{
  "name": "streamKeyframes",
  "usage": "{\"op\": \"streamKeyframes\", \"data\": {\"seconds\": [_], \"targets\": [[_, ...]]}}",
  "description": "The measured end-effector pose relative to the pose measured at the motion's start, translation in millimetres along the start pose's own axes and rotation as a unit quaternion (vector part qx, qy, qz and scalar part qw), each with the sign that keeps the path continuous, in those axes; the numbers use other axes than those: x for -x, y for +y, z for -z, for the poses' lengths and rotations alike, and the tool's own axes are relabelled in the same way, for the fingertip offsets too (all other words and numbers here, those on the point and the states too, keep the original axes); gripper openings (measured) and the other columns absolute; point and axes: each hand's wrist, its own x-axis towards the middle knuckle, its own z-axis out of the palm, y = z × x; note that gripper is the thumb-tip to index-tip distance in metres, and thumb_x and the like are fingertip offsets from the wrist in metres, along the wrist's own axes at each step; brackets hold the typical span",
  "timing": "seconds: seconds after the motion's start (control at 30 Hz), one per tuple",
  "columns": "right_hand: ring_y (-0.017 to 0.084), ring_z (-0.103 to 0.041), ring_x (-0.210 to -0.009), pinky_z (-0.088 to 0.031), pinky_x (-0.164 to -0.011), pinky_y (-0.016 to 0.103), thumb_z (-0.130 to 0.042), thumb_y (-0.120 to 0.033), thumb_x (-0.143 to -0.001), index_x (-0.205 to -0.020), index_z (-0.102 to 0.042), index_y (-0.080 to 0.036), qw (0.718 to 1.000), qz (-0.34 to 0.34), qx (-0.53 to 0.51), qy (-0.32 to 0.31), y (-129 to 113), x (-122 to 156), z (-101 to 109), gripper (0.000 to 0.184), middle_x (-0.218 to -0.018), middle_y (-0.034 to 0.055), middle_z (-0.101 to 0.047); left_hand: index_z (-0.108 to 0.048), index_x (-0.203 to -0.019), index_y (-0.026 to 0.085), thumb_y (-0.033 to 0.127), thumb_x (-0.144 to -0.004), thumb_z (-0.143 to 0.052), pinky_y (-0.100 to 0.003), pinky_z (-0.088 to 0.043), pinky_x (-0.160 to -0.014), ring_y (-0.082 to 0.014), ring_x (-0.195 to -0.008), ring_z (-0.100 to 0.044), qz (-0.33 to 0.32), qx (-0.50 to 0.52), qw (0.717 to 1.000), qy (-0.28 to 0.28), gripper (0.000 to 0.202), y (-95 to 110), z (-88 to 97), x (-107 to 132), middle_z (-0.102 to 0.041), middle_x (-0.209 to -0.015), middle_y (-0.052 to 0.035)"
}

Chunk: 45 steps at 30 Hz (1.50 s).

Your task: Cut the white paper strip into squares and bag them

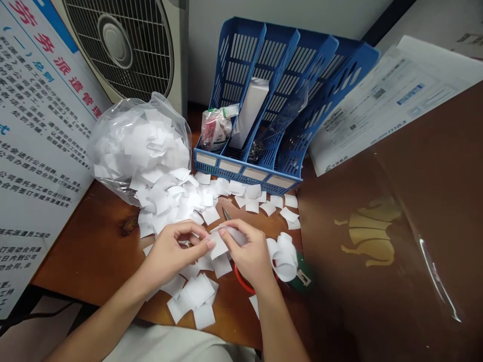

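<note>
Left hand point(177, 247) and right hand point(249, 254), both pinched closed, grip white paper point(218, 245). Red-handled scissors point(227, 214) show beneath the right hand.

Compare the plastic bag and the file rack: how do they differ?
The plastic bag is clear; the file rack is blue. The bag is rounded and crumpled; the rack is upright and slotted. The bag holds paper pieces; the rack holds a white box. Both rest on the wooden table.
</note>
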Motion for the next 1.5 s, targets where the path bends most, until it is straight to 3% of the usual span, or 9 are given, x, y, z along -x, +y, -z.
{"op": "streamKeyframes", "data": {"seconds": [0.2, 0.33, 0.47, 0.63, 0.7, 0.8, 1.03, 1.27, 1.5], "targets": [[0.020, -0.071, -0.088, -0.049, -0.087, 0.036, -0.061, -0.027, -0.098, -0.099, -0.080, -0.026, 0.997, 0.035, -0.026, -0.058, 3.9, 3.8, 0.9, 0.019, -0.099, 0.0017, -0.080, -0.070, -0.075, 0.016, 0.034, -0.079, -0.080, -0.021, -0.048, -0.061, -0.0099, -0.068, -0.057, -0.047, -0.047, 0.998, 0.015, 0.021, -8.3, -9.4, -7.4, -0.068, -0.101, -0.0059], [0.020, -0.071, -0.093, -0.050, -0.089, 0.037, -0.056, -0.030, -0.102, -0.110, -0.079, -0.027, 0.995, 0.008, -0.060, -0.078, 1.5, 5.1, 8.4, 0.025, -0.106, 0.0028, -0.080, -0.063, -0.076, 0.016, 0.040, -0.084, -0.076, -0.021, -0.050, -0.065, -0.0144, -0.080, -0.064, -0.021, -0.031, 0.998, 0.042, 0.029, -7.6, -15.3, -9.1, -0.071, -0.099, -0.0066], [0.021, -0.072, -0.094, -0.054, -0.085, 0.035, -0.057, -0.034, -0.101, -0.111, -0.078, -0.025, 0.992, -0.015, -0.107, -0.062, 1.9, 7.6, 9.4, 0.025, -0.106, 0.0039, -0.079, -0.053, -0.077, 0.018, 0.047, -0.084, -0.077, -0.019, -0.049, -0.052, -0.0140, -0.071, -0.061, 0.012, 0.014, 0.999, 0.041, 0.038, -6.2, -22.9, -10.3, -0.064, -0.081, -0.0022], [0.023, -0.072, -0.097, -0.057, -0.083, 0.034, -0.054, -0.040, -0.103, -0.115, -0.077, -0.023, 0.985, -0.048, -0.159, -0.053, 4.0, 11.8, 9.1, 0.031, -0.107, 0.0062, -0.078, -0.061, -0.096, 0.019, 0.048, -0.081, -0.080, -0.018, -0.050, -0.046, -0.0108, -0.064, -0.056, 0.032, 0.094, 0.994, 0.035, 0.038, -7.1, -32.5, -11.6, -0.058, -0.081, 0.0014], [0.024, -0.072, -0.102, -0.057, -0.087, 0.035, -0.049, -0.043, -0.105, -0.117, -0.076, -0.022, 0.984, -0.049, -0.162, -0.055, 4.5, 12.2, 9.4, 0.036, -0.111, 0.0073, -0.077, -0.063, -0.094, 0.017, 0.048, -0.080, -0.082, -0.018, -0.051, -0.046, -0.0107, -0.065, -0.055, 0.031, 0.113, 0.992, 0.042, 0.039, -7.6, -34.9, -11.6, -0.057, -0.079, 0.0013], [0.023, -0.071, -0.101, -0.057, -0.088, 0.035, -0.060, -0.041, -0.101, -0.112, -0.076, -0.022, 0.986, -0.036, -0.160, -0.042, 6.2, 11.2, 7.9, 0.027, -0.109, 0.0073, -0.076, -0.066, -0.091, 0.016, 0.045, -0.077, -0.085, -0.017, -0.051, -0.047, -0.0099, -0.063, -0.053, 0.034, 0.128, 0.990, 0.052, 0.037, -8.0, -35.6, -11.5, -0.057, -0.074, 0.0022], [0.016, -0.066, -0.080, -0.054, -0.071, 0.028, -0.067, -0.028, -0.095, -0.100, -0.081, -0.022, 0.992, 0.011, -0.122, -0.014, 6.6, 8.5, 10.2, 0.016, -0.089, 0.0045, -0.070, -0.080, -0.101, 0.018, 0.043, -0.085, -0.080, -0.018, -0.056, -0.059, -0.0134, -0.075, -0.063, 0.042, 0.054, 0.997, -0.028, 0.030, -7.1, -24.7, -12.9, -0.072, -0.085, -0.0035], [0.018, -0.070, -0.091, -0.055, -0.082, 0.030, -0.067, -0.030, -0.095, -0.104, -0.076, -0.023, 0.986, -0.072, -0.123, -0.090, 4.7, 9.6, 22.9, 0.015, -0.098, 0.0023, -0.076, -0.083, -0.104, 0.019, 0.046, -0.089, -0.074, -0.020, -0.056, -0.060, -0.0171, -0.077, -0.070, 0.057, 0.045, 0.997, -0.033, 0.032, -8.2, -16.8, -13.5, -0.077, -0.087, -0.0075], [0.015, -0.068, -0.086, -0.051, -0.078, 0.027, -0.065, -0.023, -0.095, -0.090, -0.075, -0.023, 0.985, -0.044, -0.066, -0.151, -2.7, 4.9, 31.7, 0.012, -0.091, -0.0022, -0.075, -0.076, -0.097, 0.014, 0.039, -0.090, -0.071, -0.024, -0.056, -0.069, -0.0183, -0.081, -0.070, 0.043, -0.068, 0.990, -0.112, 0.027, -1.8, -15.7, -11.3, -0.076, -0.089, -0.0066]]}}
